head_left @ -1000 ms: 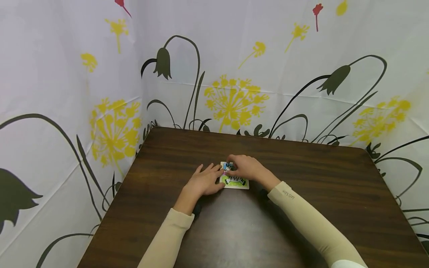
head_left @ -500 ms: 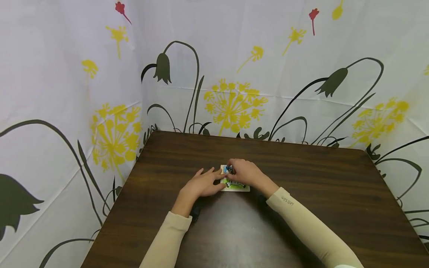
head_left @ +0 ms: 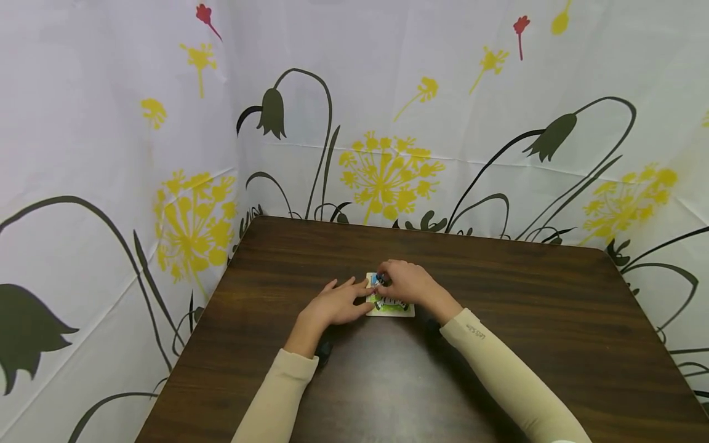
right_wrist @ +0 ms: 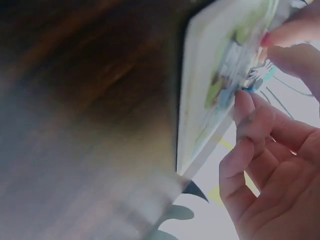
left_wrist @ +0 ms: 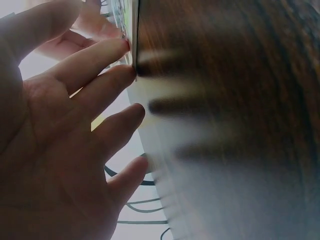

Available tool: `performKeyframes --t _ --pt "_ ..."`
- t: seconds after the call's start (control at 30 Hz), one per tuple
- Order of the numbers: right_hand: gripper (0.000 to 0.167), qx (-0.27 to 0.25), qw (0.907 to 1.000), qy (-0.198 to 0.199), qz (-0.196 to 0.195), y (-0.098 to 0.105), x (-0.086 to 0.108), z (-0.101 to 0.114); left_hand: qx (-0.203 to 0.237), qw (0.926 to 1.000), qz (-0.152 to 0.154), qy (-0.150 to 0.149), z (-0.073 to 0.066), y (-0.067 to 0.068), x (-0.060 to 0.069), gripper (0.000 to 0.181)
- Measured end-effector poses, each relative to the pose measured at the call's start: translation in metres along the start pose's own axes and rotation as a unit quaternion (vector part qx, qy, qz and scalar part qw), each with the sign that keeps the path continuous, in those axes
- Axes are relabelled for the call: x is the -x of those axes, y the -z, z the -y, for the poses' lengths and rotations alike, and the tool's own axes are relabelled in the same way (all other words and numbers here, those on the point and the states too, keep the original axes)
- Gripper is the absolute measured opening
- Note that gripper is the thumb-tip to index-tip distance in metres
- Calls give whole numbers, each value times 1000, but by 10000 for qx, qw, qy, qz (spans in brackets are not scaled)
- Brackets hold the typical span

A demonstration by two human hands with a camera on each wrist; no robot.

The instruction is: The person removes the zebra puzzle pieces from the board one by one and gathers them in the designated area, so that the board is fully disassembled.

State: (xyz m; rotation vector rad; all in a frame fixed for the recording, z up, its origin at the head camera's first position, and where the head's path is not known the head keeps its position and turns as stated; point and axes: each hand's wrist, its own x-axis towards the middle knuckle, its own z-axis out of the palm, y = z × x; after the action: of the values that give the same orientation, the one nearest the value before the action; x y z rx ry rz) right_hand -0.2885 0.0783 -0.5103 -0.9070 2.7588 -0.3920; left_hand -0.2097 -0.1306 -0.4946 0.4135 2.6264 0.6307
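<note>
A small square board (head_left: 394,312) with a zebra picture on green and blue, apparently a picture puzzle, lies flat on the table. Its pale edge (right_wrist: 186,115) shows in the right wrist view. My right hand (head_left: 411,285) is over its upper part, thumb and index finger pinching a small black-and-white striped puzzle piece (right_wrist: 257,75) with blue on it. Part of that piece is hidden by the fingers. From the left, my left hand (head_left: 336,306) reaches onto the board with fingers spread, fingertips touching its left side; its palm shows in the left wrist view.
The dark brown wooden table (head_left: 310,246) spreads around the board, its back edge against a white curtain (head_left: 354,49) printed with flowers. Light sleeves cover both forearms. A dark wrist strap (head_left: 324,352) sits at the left wrist.
The head view has tilted up slightly. My left fingertips have slid a little farther onto the board. My right hand stays over the same part, its fingers shifting slightly around the piece.
</note>
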Motion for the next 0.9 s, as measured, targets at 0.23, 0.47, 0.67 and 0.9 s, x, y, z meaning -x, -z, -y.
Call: performKeyframes --t 0.23,0.47,0.67,0.9 --pt "47 -853 9960 -209 -187 2 9 -15 158 9997 46 -197 2 -4 -5 56" --pt "46 -1482 9850 -417 -777 10 35 -39 572 9966 -249 -532 4 -1 -10 60" --pt "43 -1696 9816 -537 -689 16 63 -64 763 9953 -355 -470 6 0 -11 71" --pt "40 -1278 9855 -1027 -440 23 79 -82 532 9984 -31 -162 10 0 -16 104"
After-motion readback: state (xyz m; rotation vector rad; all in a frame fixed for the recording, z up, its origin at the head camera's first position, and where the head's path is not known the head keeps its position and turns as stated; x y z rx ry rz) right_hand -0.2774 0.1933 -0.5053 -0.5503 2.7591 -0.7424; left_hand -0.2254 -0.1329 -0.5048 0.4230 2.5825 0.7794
